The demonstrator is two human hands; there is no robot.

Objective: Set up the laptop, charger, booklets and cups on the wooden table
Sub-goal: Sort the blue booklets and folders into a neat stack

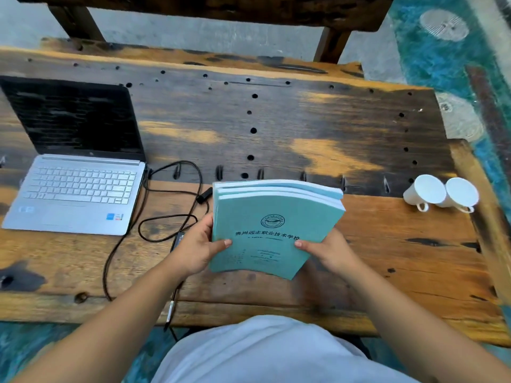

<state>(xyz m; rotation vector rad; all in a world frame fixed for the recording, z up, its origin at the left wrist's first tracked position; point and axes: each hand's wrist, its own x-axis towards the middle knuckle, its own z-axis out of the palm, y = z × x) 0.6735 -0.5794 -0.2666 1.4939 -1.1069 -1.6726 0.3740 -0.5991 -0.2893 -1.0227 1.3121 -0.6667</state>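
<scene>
Holding booklets (273,225), left hand (196,248), right hand (330,251)

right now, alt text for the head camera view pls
Both hands, left hand and right hand, hold a stack of teal booklets above a wooden table. An open laptop with charger cable sits left; two white cups lie tipped at right.

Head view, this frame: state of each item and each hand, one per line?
Laptop: open, screen dark.
Charger cable: loose loops on table, beside laptop.
Booklets: stacked, held above table, covers up.
Cups: two, tipped on their sides, side by side.
Left hand: gripping stack's left edge.
Right hand: gripping stack's right edge.
</scene>
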